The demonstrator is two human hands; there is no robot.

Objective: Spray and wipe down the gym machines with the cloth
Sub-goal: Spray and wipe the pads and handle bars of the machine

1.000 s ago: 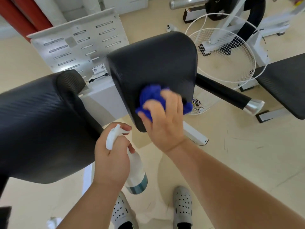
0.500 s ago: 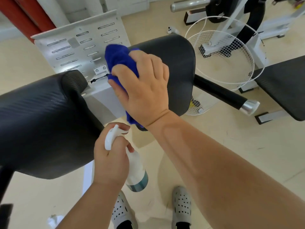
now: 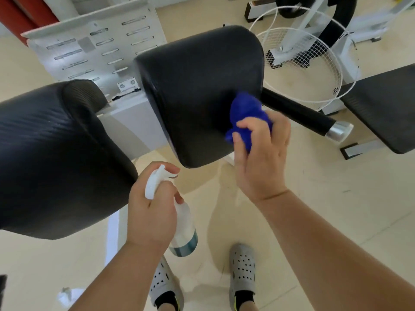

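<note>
My right hand (image 3: 261, 158) squeezes the blue cloth (image 3: 247, 113) on the black pad (image 3: 197, 86); my left hand (image 3: 152, 212) grips the spray bottle (image 3: 183, 230). More pads wait.

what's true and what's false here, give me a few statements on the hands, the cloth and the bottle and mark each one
1. The right hand holds the blue cloth against the black pad. True.
2. The left hand grips the spray bottle. True.
3. The blue cloth is at the black pad's left edge. False: it is at the right side, near the handle bar.
4. The spray bottle stands on the floor. False: it is held in the air.
</note>
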